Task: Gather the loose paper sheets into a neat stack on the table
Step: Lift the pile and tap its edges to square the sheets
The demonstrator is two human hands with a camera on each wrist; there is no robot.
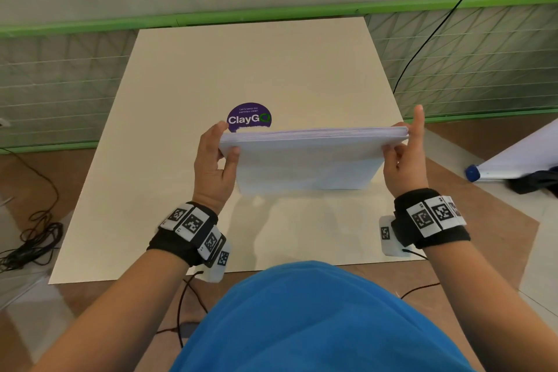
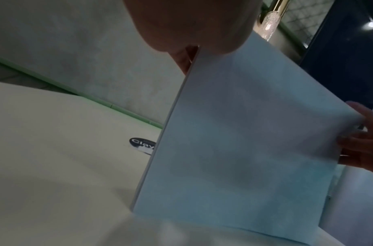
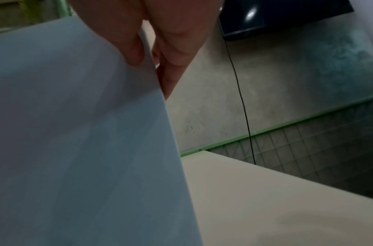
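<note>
A thick stack of white paper sheets [image 1: 305,160] stands upright on its long edge on the cream table [image 1: 169,100], in the middle of the head view. My left hand [image 1: 222,145] grips its left end, thumb on the near face and fingers behind. My right hand [image 1: 406,142] grips the right end, with the forefinger sticking straight up past the top edge. In the left wrist view the paper stack [image 2: 244,141] fills the right half, its bottom edge on the table. The right wrist view shows the paper stack [image 3: 76,133] pinched between thumb and fingers [image 3: 172,71].
A round purple sticker [image 1: 249,116] lies on the table just behind the stack. A green-railed mesh fence [image 1: 468,63] runs behind the table. Black cables [image 1: 33,235] lie on the floor at left. A white roll with a blue cap [image 1: 483,170] lies at right.
</note>
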